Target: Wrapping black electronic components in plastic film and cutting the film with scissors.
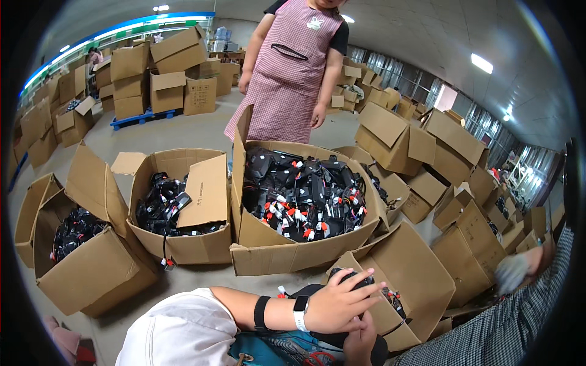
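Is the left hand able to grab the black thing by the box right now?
Probably yes: the left hand already lies spread over the black part at the near box, with nothing between them.

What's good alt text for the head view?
Left hand, wearing a smartwatch, rests on a black part over an open carton; the right hand grips it from below. Beyond, three more open cartons hold black cable assemblies, the biggest with red and white connectors, and a person in a checked apron stands behind it.
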Tool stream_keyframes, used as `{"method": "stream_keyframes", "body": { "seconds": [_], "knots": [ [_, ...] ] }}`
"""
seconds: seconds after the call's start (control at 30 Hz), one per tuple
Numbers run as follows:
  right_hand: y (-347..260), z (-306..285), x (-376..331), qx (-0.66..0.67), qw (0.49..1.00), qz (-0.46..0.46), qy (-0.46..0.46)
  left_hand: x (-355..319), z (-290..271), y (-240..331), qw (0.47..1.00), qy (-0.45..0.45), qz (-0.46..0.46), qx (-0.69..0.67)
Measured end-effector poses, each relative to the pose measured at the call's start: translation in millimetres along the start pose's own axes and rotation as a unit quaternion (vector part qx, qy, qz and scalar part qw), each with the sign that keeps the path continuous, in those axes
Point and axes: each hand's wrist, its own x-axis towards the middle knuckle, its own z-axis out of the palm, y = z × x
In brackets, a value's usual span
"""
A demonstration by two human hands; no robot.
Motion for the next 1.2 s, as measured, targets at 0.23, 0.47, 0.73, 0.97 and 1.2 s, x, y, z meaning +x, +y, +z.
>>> {"method": "stream_keyframes", "body": {
  "seconds": [0.23, 0.47, 0.73, 0.97, 1.2],
  "knots": [
    [9.5, 2.2, -4.2, -0.187, 0.973, -0.123, 0.049, 4.4, -14.2, -27.3, 0.999, -0.006, -0.038, 0.024],
    [-0.1, -1.6, -7.3, -0.153, 0.985, -0.078, 0.019, -0.3, -12.7, -55.0, 0.991, 0.000, -0.136, -0.015],
    [4.8, -2.7, 0.7, -0.019, 0.998, -0.013, 0.059, -0.9, -29.8, -34.2, 0.995, 0.042, -0.070, -0.055],
    [19.3, -6.5, 4.7, 0.121, 0.989, 0.048, 0.066, -13.7, 18.5, -1.6, 0.997, -0.061, -0.023, -0.041],
    [20.8, -15.9, 12.0, 0.250, 0.961, 0.068, 0.096, -20.0, 20.1, 11.0, 0.988, -0.135, -0.002, -0.073]
  ]
}}
